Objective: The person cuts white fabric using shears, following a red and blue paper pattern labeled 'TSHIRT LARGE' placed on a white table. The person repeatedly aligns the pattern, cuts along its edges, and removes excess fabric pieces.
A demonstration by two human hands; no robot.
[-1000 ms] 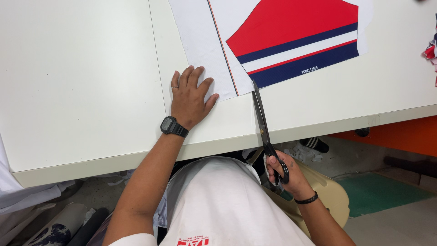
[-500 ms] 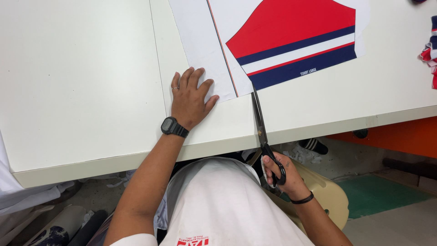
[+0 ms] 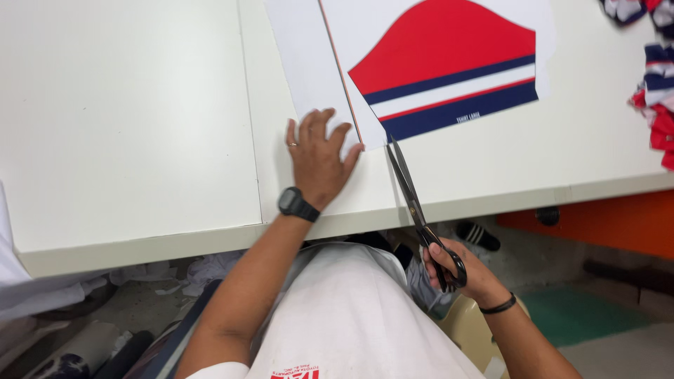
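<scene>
My left hand (image 3: 317,158) lies flat, fingers spread, on the lower left part of a white sheet (image 3: 309,63) that lies on the white table (image 3: 126,119). The sheet carries a printed red shape with navy and white stripes (image 3: 449,67). My right hand (image 3: 463,270) grips the black handles of long scissors (image 3: 414,203) below the table edge. The blades point up and away, and their tips touch the sheet's lower edge by the navy stripe. A black watch sits on my left wrist, a dark band on my right.
A pile of red, white and navy cut pieces (image 3: 656,77) lies at the table's far right. Below the edge are an orange panel (image 3: 604,221), a green floor mat (image 3: 597,316), a beige chair seat (image 3: 467,326) and scraps on the floor at left.
The scissors and my right hand have moved forward, so the blade tips now meet the sheet's lower edge. My left hand has stayed flat on the sheet.
</scene>
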